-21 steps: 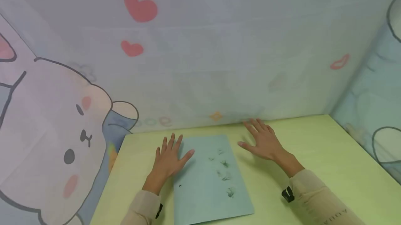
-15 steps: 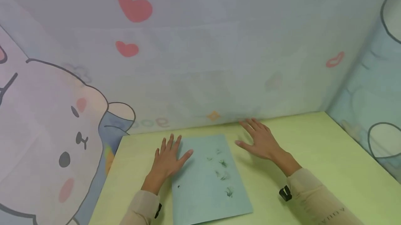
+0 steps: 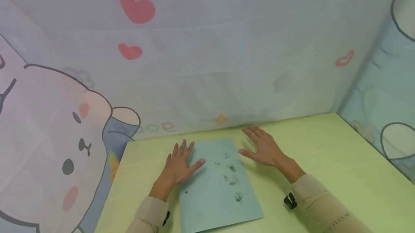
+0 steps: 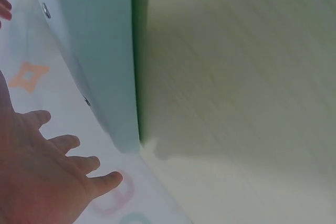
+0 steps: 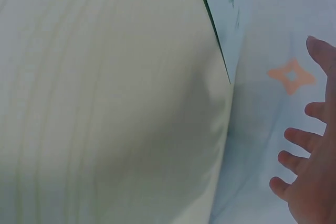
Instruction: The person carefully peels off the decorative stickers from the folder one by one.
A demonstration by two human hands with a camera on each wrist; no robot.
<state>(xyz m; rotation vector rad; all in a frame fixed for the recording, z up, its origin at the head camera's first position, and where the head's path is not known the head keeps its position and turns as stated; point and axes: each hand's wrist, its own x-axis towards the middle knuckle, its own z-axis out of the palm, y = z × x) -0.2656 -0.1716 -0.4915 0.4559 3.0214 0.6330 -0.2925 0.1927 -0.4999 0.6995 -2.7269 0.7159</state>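
Observation:
A pale blue-green folder (image 3: 210, 204) with small green grass prints lies on the yellow-green table. In the left wrist view, the folder's side (image 4: 107, 72) carries two small metal-rimmed marks. Over its upper left edge is my left hand (image 3: 176, 168), thumb and fingers spread, holding nothing. My right hand (image 3: 266, 150) is to the right of the folder's upper right corner, fingers extended and thumb pointing towards it, nothing in its grasp. The right wrist view shows the right hand (image 5: 315, 166) with separated fingers and a shadow on the table below.
Behind the yellow-green table (image 3: 324, 153) hangs a pale cloth backdrop (image 3: 207, 63) with hearts and a star. A cartoon rabbit print (image 3: 42, 135) covers the left side, and a blue printed cloth (image 3: 389, 89) closes off the right.
My right hand has shifted a little left, closer to the folder. My left hand has moved slightly right over its edge. The head view has shifted slightly; the folder stays in place.

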